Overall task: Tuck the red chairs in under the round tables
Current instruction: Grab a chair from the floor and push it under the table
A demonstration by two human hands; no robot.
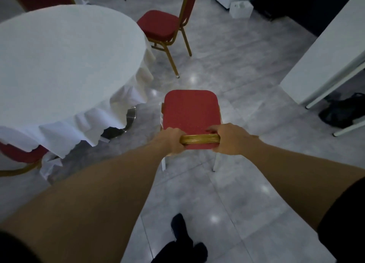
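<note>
A red chair (190, 110) with a gold frame stands on the tiled floor right in front of me, seen from above. My left hand (173, 140) and my right hand (227, 139) both grip the gold top rail of its backrest. The chair stands apart from the round table (59, 65), which is covered by a white cloth and lies to the left. A second red chair (160, 25) stands at the table's far right side, its seat just beside the cloth. A third red chair (21, 154) sits partly under the cloth at the lower left.
A white rectangular table (325, 51) stands at the right, with a dark bag (341, 112) on the floor beneath it. A white box (242, 8) sits at the back. The round table's metal base (130, 116) shows under the cloth. My dark shoe (181, 235) is below.
</note>
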